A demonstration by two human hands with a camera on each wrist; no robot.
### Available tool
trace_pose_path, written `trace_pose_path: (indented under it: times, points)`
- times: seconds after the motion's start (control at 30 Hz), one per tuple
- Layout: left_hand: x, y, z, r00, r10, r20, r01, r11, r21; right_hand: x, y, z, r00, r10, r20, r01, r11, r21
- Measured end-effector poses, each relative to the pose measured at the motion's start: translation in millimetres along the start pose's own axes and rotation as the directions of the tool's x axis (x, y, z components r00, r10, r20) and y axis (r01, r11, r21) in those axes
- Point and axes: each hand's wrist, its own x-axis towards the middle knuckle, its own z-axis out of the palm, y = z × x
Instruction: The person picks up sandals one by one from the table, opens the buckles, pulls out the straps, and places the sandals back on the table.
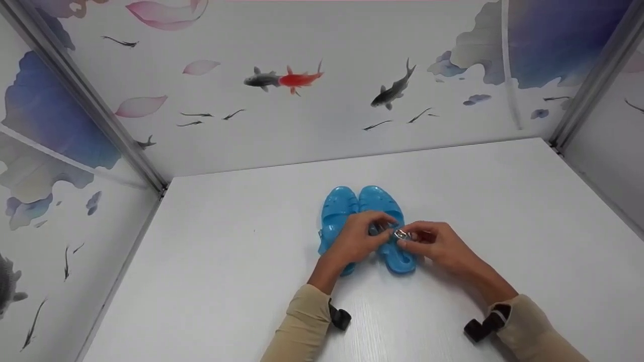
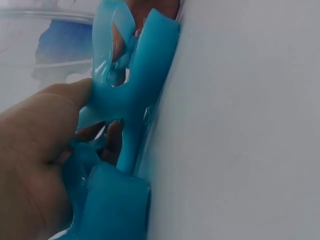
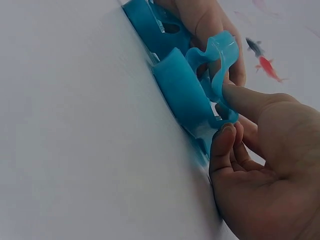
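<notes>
A pair of glossy blue jelly sandals lies side by side, toes pointing away. My left hand (image 1: pixel 358 234) reaches over the left sandal (image 1: pixel 338 202) and grips the strap of the right sandal (image 1: pixel 378 198) with thumb and fingers. From the other side my right hand (image 1: pixel 440 245) pinches the silver buckle (image 1: pixel 401 234) at the end of that strap. The right wrist view shows the blue strap (image 3: pixel 225 50) looping up from the heel, with thumb and fingertips at its edge. Part of the left sandal is hidden under my left hand and wrist.
The sandals rest on a white table (image 1: pixel 226 271). White panels (image 1: pixel 322 130) with painted fish and petals stand behind it and at both sides, joined by metal posts (image 1: pixel 588 75). Each wrist carries a small black camera mount (image 1: pixel 340 319).
</notes>
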Motion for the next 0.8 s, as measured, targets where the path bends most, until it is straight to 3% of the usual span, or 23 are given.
trace_pose_path:
  times: [0.33, 0.5, 0.67, 0.8]
  points:
    - [2.4, 7.3, -6.6, 0.981, 0.157, -0.114, -0.165, 0.984, -0.068, 2.1, 0.0, 0.4, 1.0, 0.01, -0.013, -0.01, 1.0, -0.013]
    - [3.3, 9.8, -11.0, 0.97, 0.186, -0.156, -0.203, 0.974, -0.103, 2.7, -0.8, 1.0, 1.0, 0.02, -0.016, -0.02, 1.0, -0.008]
    - [2.8, 13.9, -12.5, 0.967, 0.161, -0.195, -0.17, 0.985, -0.028, 1.9, -1.9, 2.0, 0.999, 0.03, -0.024, -0.03, 1.0, 0.005]
    - [2.0, 20.9, -10.8, 0.975, 0.056, -0.217, -0.042, 0.997, 0.071, 0.0, -3.4, 3.0, 0.998, 0.044, -0.034, -0.043, 0.999, 0.003]
